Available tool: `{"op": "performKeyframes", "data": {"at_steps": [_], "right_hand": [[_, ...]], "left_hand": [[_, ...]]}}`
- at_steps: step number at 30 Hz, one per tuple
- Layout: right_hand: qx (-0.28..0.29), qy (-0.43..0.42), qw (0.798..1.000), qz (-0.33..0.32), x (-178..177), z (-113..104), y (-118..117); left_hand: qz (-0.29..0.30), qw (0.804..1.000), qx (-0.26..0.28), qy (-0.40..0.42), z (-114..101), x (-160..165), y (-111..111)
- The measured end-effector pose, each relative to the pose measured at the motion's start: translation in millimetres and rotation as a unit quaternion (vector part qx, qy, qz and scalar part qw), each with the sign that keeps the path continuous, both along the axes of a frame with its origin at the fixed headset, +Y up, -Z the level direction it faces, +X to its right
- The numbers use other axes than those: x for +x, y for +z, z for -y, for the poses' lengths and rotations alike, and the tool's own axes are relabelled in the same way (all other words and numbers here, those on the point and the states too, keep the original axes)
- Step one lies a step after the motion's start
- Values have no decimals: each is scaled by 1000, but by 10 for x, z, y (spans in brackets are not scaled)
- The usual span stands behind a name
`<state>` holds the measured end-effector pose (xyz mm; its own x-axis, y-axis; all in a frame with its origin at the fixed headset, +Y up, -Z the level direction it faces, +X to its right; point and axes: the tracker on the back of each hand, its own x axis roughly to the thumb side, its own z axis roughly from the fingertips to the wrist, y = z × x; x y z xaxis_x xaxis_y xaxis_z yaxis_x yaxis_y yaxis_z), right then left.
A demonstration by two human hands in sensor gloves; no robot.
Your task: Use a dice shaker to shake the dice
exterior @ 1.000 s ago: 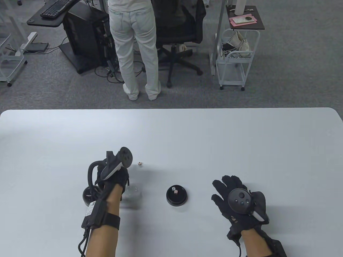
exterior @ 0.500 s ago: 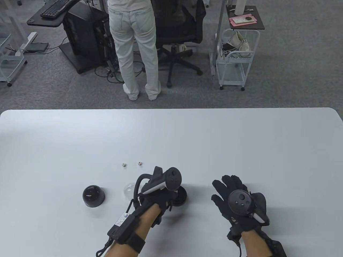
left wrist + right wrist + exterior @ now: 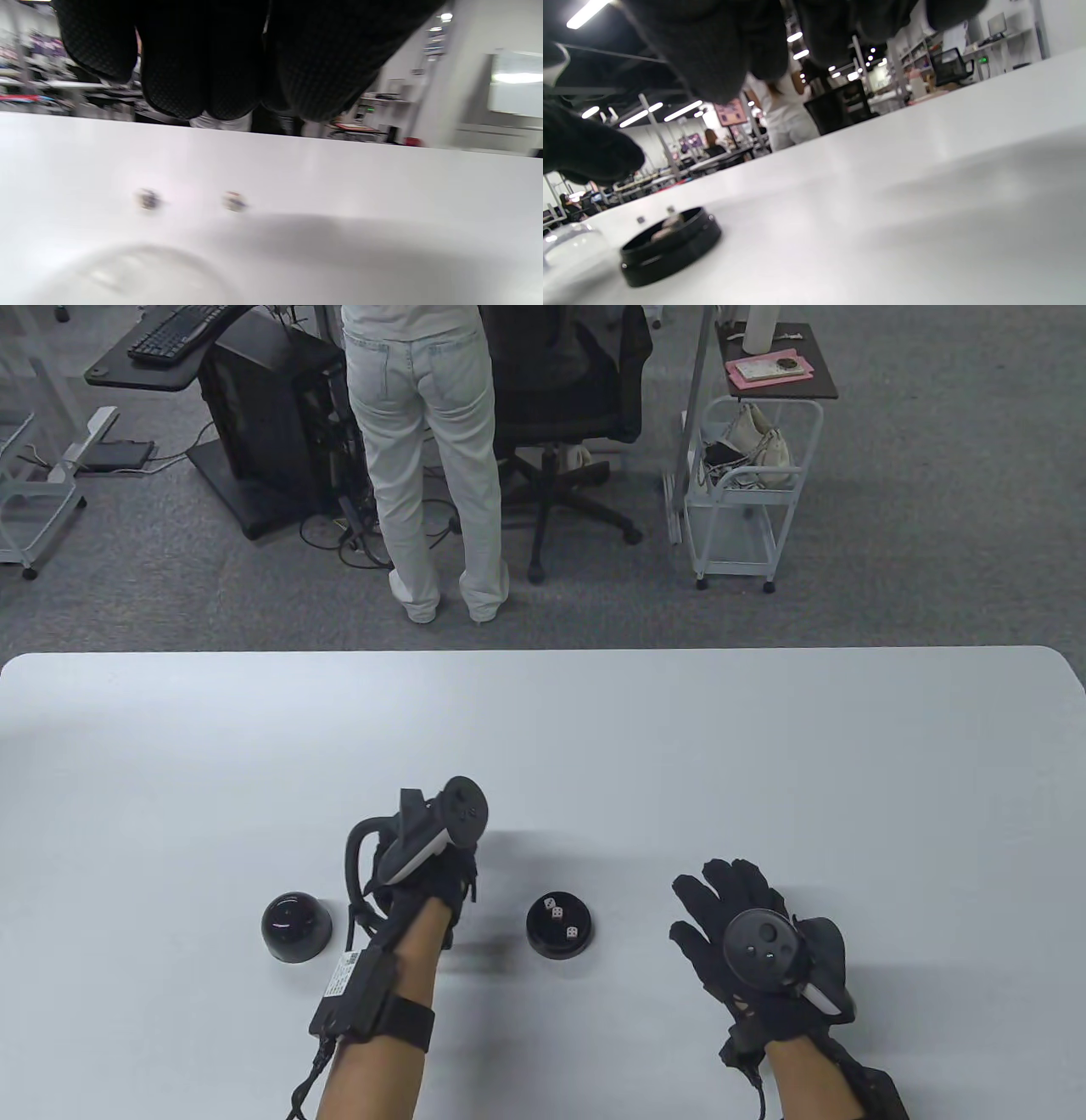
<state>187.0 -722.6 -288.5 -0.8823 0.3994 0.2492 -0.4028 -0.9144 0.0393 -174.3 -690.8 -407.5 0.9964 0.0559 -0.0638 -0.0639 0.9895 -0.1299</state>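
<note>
The black shaker base [image 3: 557,927] sits at the table's middle with three white dice [image 3: 557,912] in it. It also shows in the right wrist view [image 3: 670,248]. My left hand [image 3: 437,878] hovers left of the base and holds nothing. Its fingers [image 3: 212,84] hang just above two loose dice [image 3: 234,201] on the table. These dice are hidden under the hand in the table view. The clear dome [image 3: 127,275] lies just below this hand. The black dome cover [image 3: 295,927] stands further left. My right hand [image 3: 747,929] rests flat and empty on the table, right of the base.
The white table [image 3: 764,746] stretches far and to both sides of the objects. Beyond its far edge a person [image 3: 424,449] stands by an office chair and a white cart [image 3: 747,492].
My left hand reached right over the base, then drew back left and away over the loose dice. The base now holds three dice instead of two. My right hand stayed still.
</note>
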Motion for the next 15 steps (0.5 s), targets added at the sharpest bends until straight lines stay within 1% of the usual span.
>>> {"op": "performKeyframes", "data": {"at_steps": [3,5,6,9,11,13,15], "right_hand": [[-3,2,1000,1,-1,-3,-1],[-5,3,1000,2,1,-7,-1],[-5,3,1000,3,0,-8,-1],[-6,6,1000,4,-1,-12,-1],[-7,6,1000,4,-2,-14,-1],[-9,8,1000,5,-3,-13,-2],[-10,11,1000,6,-7,-14,-3]], "left_hand": [[-50,998,-16,-23,52,-284,-111],[-69,997,-30,-23,116,-414,-161],[-68,997,-39,-16,166,-472,-184],[-73,996,-60,0,307,-539,-231],[-67,995,-79,-12,395,-544,-265],[-76,992,-98,-23,481,-539,-293],[-81,992,-93,-35,533,-526,-318]]}}
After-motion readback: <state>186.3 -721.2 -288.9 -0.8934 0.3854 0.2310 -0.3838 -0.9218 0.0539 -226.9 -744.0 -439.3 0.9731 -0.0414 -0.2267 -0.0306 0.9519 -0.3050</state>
